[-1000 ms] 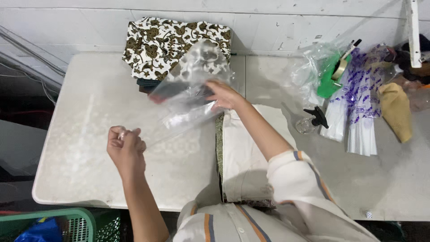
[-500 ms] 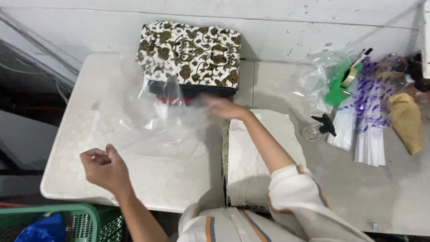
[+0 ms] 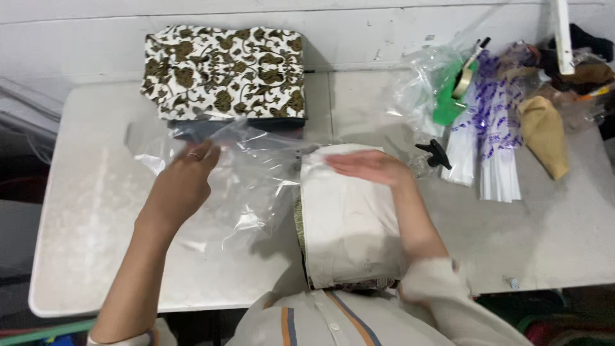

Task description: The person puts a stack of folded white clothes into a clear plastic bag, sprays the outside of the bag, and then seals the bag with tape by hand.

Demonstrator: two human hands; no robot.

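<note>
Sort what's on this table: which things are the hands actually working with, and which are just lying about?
In hand:
- left hand on the clear plastic bag
- right hand flat on the folded white cloth

Lying about:
- stack of brown floral batik fabric
- green tape dispenser
- black spray trigger
- purple-printed plastic sleeves
- tan cloth

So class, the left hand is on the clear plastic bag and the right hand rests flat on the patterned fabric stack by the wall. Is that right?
Not quite. In the head view the right hand lies flat on the white folded cloth near the person, not on the patterned fabric stack. The left hand is on the clear plastic bag.
</note>
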